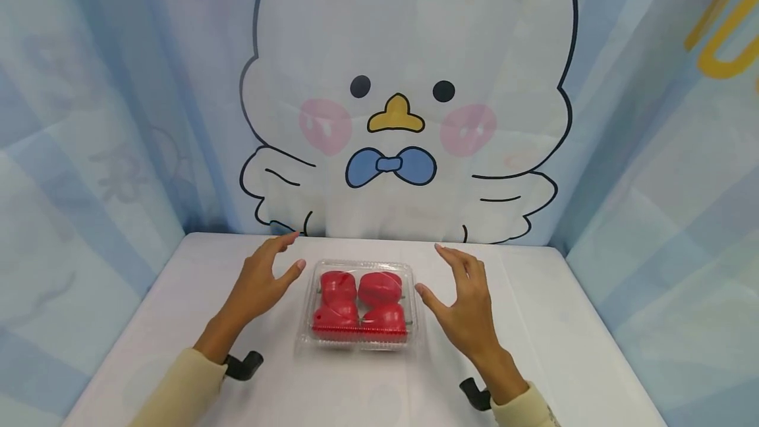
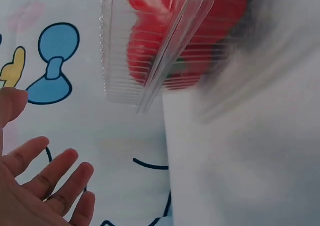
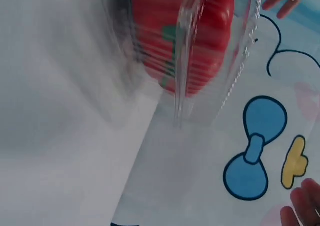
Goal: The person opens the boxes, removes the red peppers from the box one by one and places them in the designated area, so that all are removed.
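Note:
A clear plastic clamshell box [image 1: 362, 341] sits on the white table with its lid down. Inside it lie several glossy red pieces [image 1: 380, 288] that look like bell peppers, with bits of green at the stems. To the left of the box my left hand [image 1: 261, 282] hovers, thumb and fingers spread apart and holding nothing. My right hand [image 1: 468, 308] is on the other side, relaxed, its thumb tip near the box's right edge. The left wrist view shows the box [image 2: 120, 85] beyond loosely spread fingers [image 2: 57, 181]. Only fingertips [image 3: 306, 201] of my right hand show in the right wrist view.
The white table [image 1: 528, 321] runs back to a cloth backdrop [image 1: 510, 38] printed with a cartoon bird. Pale blue curtains [image 1: 65, 216] close in both sides. A black strap mount [image 1: 244, 366] sits at my left wrist and a similar mount [image 1: 474, 394] at my right.

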The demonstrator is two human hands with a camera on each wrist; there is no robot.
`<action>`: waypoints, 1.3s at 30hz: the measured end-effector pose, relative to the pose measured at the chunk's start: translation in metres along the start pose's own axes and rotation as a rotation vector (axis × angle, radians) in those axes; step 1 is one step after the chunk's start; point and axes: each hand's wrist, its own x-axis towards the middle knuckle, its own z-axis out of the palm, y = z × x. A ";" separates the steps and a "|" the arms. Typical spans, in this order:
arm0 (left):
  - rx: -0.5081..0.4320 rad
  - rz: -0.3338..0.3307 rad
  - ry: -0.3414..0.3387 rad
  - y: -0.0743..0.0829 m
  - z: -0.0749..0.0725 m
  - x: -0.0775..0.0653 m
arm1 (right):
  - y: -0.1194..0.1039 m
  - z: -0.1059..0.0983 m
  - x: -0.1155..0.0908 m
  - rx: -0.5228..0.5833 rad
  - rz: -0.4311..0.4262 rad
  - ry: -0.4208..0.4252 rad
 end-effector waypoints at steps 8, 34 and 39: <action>-0.355 -0.198 -0.098 -0.024 0.017 -0.019 | -0.022 0.017 -0.025 0.089 -0.030 0.023; -0.828 -0.392 -0.156 -0.057 0.065 -0.052 | -0.067 0.061 -0.075 0.124 -0.053 -0.115; -0.839 -0.405 -0.166 -0.056 0.065 -0.053 | -0.068 0.066 -0.075 0.060 -0.067 -0.090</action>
